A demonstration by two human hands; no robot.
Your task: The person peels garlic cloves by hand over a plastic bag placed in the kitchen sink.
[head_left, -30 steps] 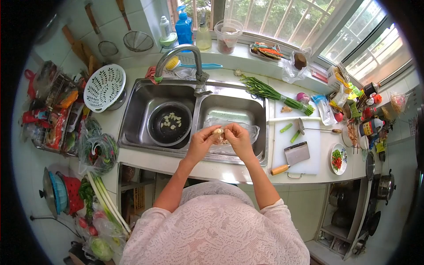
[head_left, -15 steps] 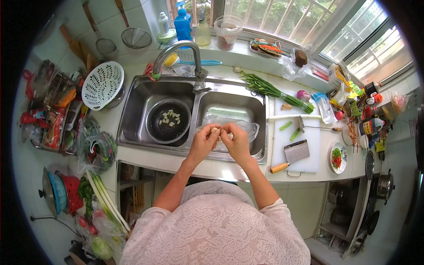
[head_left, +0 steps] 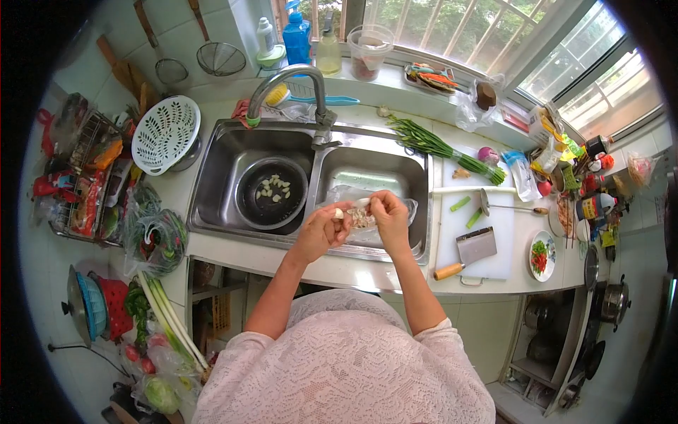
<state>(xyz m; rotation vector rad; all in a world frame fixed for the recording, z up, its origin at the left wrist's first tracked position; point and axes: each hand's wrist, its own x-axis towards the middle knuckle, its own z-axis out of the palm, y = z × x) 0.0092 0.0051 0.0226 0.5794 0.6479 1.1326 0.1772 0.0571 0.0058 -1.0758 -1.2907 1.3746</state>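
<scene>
A pale garlic clove (head_left: 338,213) is pinched in the fingers of my left hand (head_left: 321,230), above the front of the right sink basin. To its right, my right hand (head_left: 390,218) has thumb and fingers pressed together on a whitish flake, seemingly garlic skin (head_left: 363,203). Below both hands lies a clear plastic bag (head_left: 406,206) with garlic peelings (head_left: 361,219) on it. Several peeled cloves (head_left: 274,188) sit in a dark round bowl (head_left: 248,212) in the left basin.
A faucet (head_left: 319,92) arches over the sink divider. On the right, a cleaver (head_left: 477,245) and cut green stalks lie on a white cutting board (head_left: 498,265), with garlic chives (head_left: 431,145) behind. A plate of chopped peppers (head_left: 551,274) stands farther right. A white colander (head_left: 166,134) is at left.
My hands have moved apart from their earlier close pinch. The right has shifted right and slightly up with the whitish flake; the left has moved slightly left and down with the clove.
</scene>
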